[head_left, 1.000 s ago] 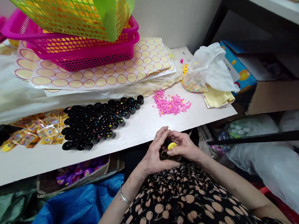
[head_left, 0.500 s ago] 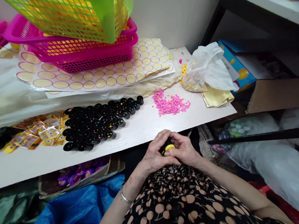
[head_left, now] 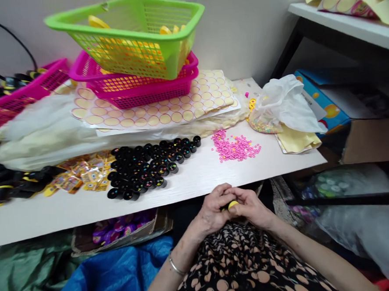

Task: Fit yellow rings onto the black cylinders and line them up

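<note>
My left hand and my right hand are pressed together just below the front edge of the white table. Between the fingers sits a small black tube with a yellow cap; only the cap's edge shows. Both hands grip it. On the table ahead stands a cluster of several small black tubes with coloured bits inside. To their right lies a heap of pink beads.
A green basket sits on pink baskets over sticker sheets at the back. Yellow packets lie left. A white plastic bag rests at the right edge. A black-framed shelf stands right. Blue tarp lies below.
The view has tilted up, showing more of the baskets and the wall. My hands have closed more tightly over the yellow-capped tube, hiding most of it.
</note>
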Demonstrator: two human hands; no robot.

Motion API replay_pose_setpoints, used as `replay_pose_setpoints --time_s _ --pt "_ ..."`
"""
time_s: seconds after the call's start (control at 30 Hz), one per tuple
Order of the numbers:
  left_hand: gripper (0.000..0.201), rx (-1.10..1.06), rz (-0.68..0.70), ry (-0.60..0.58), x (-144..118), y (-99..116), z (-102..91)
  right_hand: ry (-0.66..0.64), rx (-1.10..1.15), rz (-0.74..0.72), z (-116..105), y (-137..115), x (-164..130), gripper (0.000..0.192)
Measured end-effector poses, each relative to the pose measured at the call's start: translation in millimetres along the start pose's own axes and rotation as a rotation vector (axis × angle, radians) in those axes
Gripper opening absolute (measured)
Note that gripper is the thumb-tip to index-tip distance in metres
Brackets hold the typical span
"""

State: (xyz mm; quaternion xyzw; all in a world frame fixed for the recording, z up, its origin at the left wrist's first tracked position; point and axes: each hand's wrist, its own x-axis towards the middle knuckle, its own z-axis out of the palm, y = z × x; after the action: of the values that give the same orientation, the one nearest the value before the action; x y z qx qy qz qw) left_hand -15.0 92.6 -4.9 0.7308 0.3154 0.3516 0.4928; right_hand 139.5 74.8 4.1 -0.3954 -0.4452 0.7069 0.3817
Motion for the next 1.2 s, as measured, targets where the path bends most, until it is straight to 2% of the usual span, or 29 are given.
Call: replay_pose_setpoints --time_s 0.13,0.2,0.27,0.33,0.4,0.43,0.47,0.53,0.6,0.7,0.77,0.87,0.9,0.93,1.0,1.07,1.13,1.2 --pt "0.046 0.205 0.055 0.004 -13.8 -6.3 -9.8 -0.029 -0.415 -0.059 -4.0 4.4 -3.5 0.032" --pt "0.047 0.288 0.078 0.099 -24.1 -8.4 -22.1 -0.047 -0.673 -0.04 -9.7 10.1 -2.2 0.034" --pt "0.035 0.403 0.077 0.351 -34.5 -11.4 -36.3 -0.074 -0.913 0.004 -16.3 18.1 4.1 0.036" --pt "0.025 0.584 0.018 0.738 -43.1 -16.7 -50.6 -0.151 -1.176 0.111 -20.4 28.0 15.8 0.036" --pt "0.023 0.756 -0.114 1.096 -48.4 -23.8 -64.1 -0.27 -1.404 0.268 -19.5 38.1 31.1 0.035" --pt "0.027 0.807 -0.194 1.214 -49.8 -27.7 -70.2 -0.32 -1.466 0.334 -17.2 42.6 38.9 0.034" --pt "0.032 0.826 -0.276 1.282 -50.4 -31.8 -75.8 -0.352 -1.494 0.378 -14.1 46.3 46.1 0.032" --pt "0.041 0.801 -0.421 1.324 -50.1 -39.9 -85.0 -0.393 -1.505 0.42 -7.4 50.4 56.9 0.027" --pt "0.045 0.741 -0.512 1.309 -48.6 -47.3 -91.1 -0.416 -1.506 0.421 -3.5 49.1 60.4 0.029" --pt "0.044 0.686 -0.535 1.253 -46.1 -54.6 -95.2 -0.422 -1.501 0.351 -6.1 35.5 51.0 0.036" --pt "0.041 0.673 -0.532 1.22 -44.5 -55.7 -95.6 -0.442 -1.449 0.268 -11.9 19.2 40.1 0.03" --pt "0.041 0.64 -0.553 1.199 -41.1 -53.5 -94.5 -0.485 -1.215 0.153 -21.0 -8.9 33.5 0.015" --pt "0.042 0.625 -0.566 1.201 -39.5 -52.7 -94.1 -0.428 -1.152 0.096 -23.3 -16.9 36.5 0.015" --pt "0.044 0.609 -0.582 1.21 -37.9 -52.1 -93.8 -0.318 -1.137 0.017 -25.2 -23.1 42.2 0.016" --pt "0.049 0.583 -0.616 1.242 -34.7 -51.7 -94.0 0.01 -1.234 -0.142 -28.0 -29.5 59.9 0.021" --pt "0.05 0.564 -0.643 1.269 -32.7 -51.4 -94.9 0.247 -1.373 -0.187 -30.0 -28.3 80.4 0.022" --pt "0.047 0.561 -0.643 1.273 -32.6 -49.9 -95.4 0.318 -1.496 -0.158 -30.9 -22.5 97.0 0.022" --pt "0.042 0.577 -0.611 1.236 -34.0 -47.0 -93.7 0.296 -1.597 -0.131 -30.6 -15.9 106.3 0.022"
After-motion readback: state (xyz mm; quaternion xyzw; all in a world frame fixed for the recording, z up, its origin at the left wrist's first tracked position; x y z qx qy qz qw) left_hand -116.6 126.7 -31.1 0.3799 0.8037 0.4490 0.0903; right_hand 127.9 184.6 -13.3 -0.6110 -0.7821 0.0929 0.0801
